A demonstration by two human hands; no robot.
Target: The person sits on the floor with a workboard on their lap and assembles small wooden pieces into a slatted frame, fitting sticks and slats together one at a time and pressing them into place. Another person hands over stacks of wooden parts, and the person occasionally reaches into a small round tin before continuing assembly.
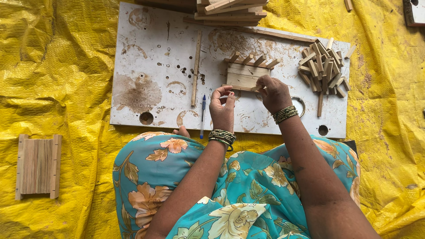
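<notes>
A small wooden frame [246,73] of flat slats with short pegs along its far edge lies on a stained white board [155,53]. My right hand [273,93] pinches a short wooden stick at the frame's near right corner. Just to the left of it, my left hand [222,107] hovers over the board with fingers curled and apart, holding nothing that I can see. Green bangles ring both wrists.
A pile of short wooden sticks [322,67] lies at the board's right end. A long thin strip [196,68] and a blue pen [202,115] lie left of my hands. Stacked slats [230,11] sit at the top. A finished wooden piece [38,166] rests on the yellow tarp [57,66].
</notes>
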